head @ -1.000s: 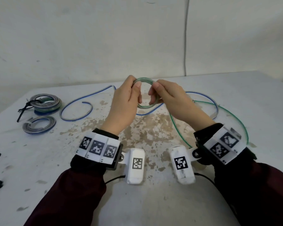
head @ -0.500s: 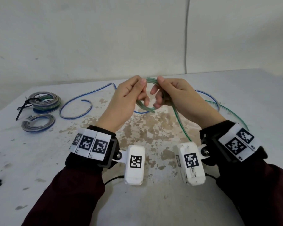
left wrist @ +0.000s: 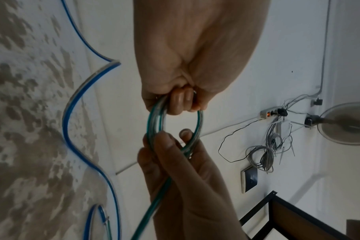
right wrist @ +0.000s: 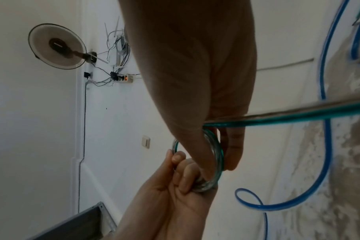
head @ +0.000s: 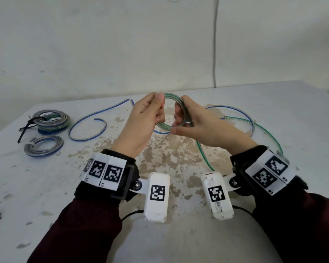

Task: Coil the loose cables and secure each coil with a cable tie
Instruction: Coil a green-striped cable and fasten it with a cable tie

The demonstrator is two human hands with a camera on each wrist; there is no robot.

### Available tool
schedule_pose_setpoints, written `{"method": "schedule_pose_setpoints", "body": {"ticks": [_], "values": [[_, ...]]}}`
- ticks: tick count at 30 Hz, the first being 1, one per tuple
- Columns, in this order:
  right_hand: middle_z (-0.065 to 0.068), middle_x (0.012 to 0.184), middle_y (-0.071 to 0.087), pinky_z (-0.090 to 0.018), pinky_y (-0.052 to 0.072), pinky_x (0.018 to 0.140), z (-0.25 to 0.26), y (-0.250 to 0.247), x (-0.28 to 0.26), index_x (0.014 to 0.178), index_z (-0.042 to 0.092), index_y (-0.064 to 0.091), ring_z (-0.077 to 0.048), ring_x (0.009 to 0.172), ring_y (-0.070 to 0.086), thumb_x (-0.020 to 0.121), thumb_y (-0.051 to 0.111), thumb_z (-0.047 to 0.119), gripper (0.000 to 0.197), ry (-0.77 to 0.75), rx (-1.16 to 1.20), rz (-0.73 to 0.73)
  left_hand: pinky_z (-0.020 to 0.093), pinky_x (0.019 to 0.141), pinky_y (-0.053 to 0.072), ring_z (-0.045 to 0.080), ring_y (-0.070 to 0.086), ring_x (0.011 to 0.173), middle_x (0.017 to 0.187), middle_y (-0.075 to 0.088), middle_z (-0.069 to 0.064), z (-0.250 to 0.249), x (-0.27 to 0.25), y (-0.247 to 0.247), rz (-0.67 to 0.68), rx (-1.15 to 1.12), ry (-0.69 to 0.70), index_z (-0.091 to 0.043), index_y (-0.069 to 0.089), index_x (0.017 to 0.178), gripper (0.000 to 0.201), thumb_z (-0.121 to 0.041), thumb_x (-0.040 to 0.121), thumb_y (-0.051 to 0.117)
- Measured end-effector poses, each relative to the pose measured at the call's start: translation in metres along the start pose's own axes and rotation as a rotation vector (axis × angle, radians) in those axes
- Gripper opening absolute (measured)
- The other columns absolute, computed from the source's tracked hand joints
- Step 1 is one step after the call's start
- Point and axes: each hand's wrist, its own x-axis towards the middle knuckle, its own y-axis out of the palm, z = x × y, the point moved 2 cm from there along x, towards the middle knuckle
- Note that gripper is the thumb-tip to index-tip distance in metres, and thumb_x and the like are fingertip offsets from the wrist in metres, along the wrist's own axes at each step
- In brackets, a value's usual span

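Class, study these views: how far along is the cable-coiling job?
Done: two coils lie at the table's far left, at least one tied. In hand: both hands, left and right, wind the green cable, its tail trailing. Left: tie it, then coil the blue cable.

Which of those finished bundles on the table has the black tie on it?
Look at the table's far left corner, where two coils lie. The coil with the black tie is the farther, thicker one; the nearer coil has a white tie.
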Motion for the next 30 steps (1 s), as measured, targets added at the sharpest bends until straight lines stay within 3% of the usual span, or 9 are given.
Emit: {"method": "schedule_pose_setpoints", "body": {"ticks": [5, 8, 12, 16, 19, 21, 24, 28, 30], "values": [[0.0, 0.084, 0.051, -0.036, 0.054, 0.075, -0.004, -0.003, 0.001, 0.098, 0.008, 0.045, -0.014, 0.074, 0.056, 0.091, 0.06, 0.006, 0.017, -0.001, 0.008, 0.015, 0.025, 0.06, 0.024, 0.009, 0.024, 0.057, 0.064, 0.029, -0.006, 0.003, 0.0, 0.001, -0.007, -0.002, -0.014, -0.011, 0.043, 0.074, 0.03, -0.019, 0.103, 0.039], [-0.002, 0.083, 0.053, -0.034, 0.053, 0.08, -0.002, 0.0, 0.002, 0.099, 0.007, 0.051, -0.013, 0.079, 0.055, 0.097, 0.051, 0.015, 0.008, 0.028, 0.154, 0.0, 0.024, 0.059, 0.022, 0.01, 0.023, 0.056, 0.061, 0.028, -0.007, 0.003, 0.0, 0.001, -0.025, -0.021, -0.02, -0.011, 0.042, 0.074, 0.031, -0.019, 0.103, 0.038], [-0.005, 0.073, 0.058, -0.032, 0.052, 0.087, -0.001, 0.001, 0.005, 0.087, 0.008, 0.057, -0.02, 0.084, 0.061, 0.104, 0.029, 0.021, 0.035, 0.114, 0.541, -0.095, 0.023, 0.058, 0.023, 0.01, 0.023, 0.054, 0.059, 0.027, -0.006, 0.001, 0.0, 0.0, -0.058, -0.085, -0.046, -0.011, 0.043, 0.072, 0.032, -0.019, 0.103, 0.038], [0.001, 0.056, 0.041, -0.023, 0.047, 0.072, -0.001, 0.001, 0.006, 0.084, 0.008, 0.051, -0.016, 0.064, 0.056, 0.104, 0.028, 0.02, 0.033, 0.129, 0.706, -0.116, 0.019, 0.052, 0.03, 0.013, 0.029, 0.048, 0.051, 0.028, -0.005, -0.004, 0.001, -0.001, 0.014, -0.047, -0.139, -0.009, 0.045, 0.07, 0.035, -0.02, 0.102, 0.035], [0.004, 0.055, 0.028, -0.021, 0.037, 0.061, 0.001, 0.003, 0.006, 0.082, 0.008, 0.05, -0.012, 0.052, 0.036, 0.104, 0.029, 0.02, 0.033, 0.118, 0.653, -0.097, 0.031, 0.065, 0.041, 0.018, 0.043, 0.044, 0.048, 0.033, -0.001, -0.007, -0.002, -0.003, 0.18, 0.06, -0.192, -0.006, 0.048, 0.079, 0.033, -0.022, 0.102, 0.031], [0.005, 0.055, 0.026, -0.018, 0.03, 0.055, 0.003, 0.005, 0.005, 0.079, 0.009, 0.051, -0.01, 0.05, 0.027, 0.104, 0.031, 0.018, 0.033, 0.089, 0.52, -0.055, 0.033, 0.065, 0.043, 0.02, 0.047, 0.045, 0.053, 0.035, 0.014, -0.008, -0.005, -0.005, 0.283, 0.135, -0.203, -0.004, 0.05, 0.086, 0.031, -0.025, 0.102, 0.034], [0.005, 0.052, 0.027, -0.017, 0.028, 0.05, 0.008, 0.002, 0.004, 0.078, 0.008, 0.057, -0.009, 0.047, 0.025, 0.102, 0.038, 0.018, 0.033, 0.093, 0.489, -0.038, 0.023, 0.052, 0.034, 0.012, 0.036, 0.046, 0.073, 0.035, 0.029, -0.011, -0.007, -0.006, 0.278, 0.141, -0.111, -0.006, 0.05, 0.075, 0.032, -0.022, 0.101, 0.04], [-0.001, 0.054, 0.053, -0.02, 0.048, 0.062, 0.012, -0.004, 0.002, 0.081, 0.008, 0.061, -0.015, 0.058, 0.058, 0.102, 0.033, 0.029, 0.041, 0.161, 0.63, -0.061, 0.032, 0.06, 0.016, 0.009, 0.021, 0.05, 0.057, 0.029, -0.005, -0.009, -0.005, 0.0, 0.103, 0.009, 0.021, -0.01, 0.042, 0.074, 0.032, -0.023, 0.103, 0.037], [0.0, 0.052, 0.044, -0.023, 0.047, 0.069, 0.012, -0.004, 0.003, 0.077, 0.008, 0.054, -0.015, 0.055, 0.054, 0.104, 0.028, 0.029, 0.043, 0.159, 0.669, -0.086, 0.032, 0.06, 0.017, 0.011, 0.022, 0.049, 0.055, 0.028, -0.007, -0.007, -0.004, 0.003, 0.061, -0.102, 0.003, -0.01, 0.041, 0.074, 0.032, -0.022, 0.103, 0.036]]}}
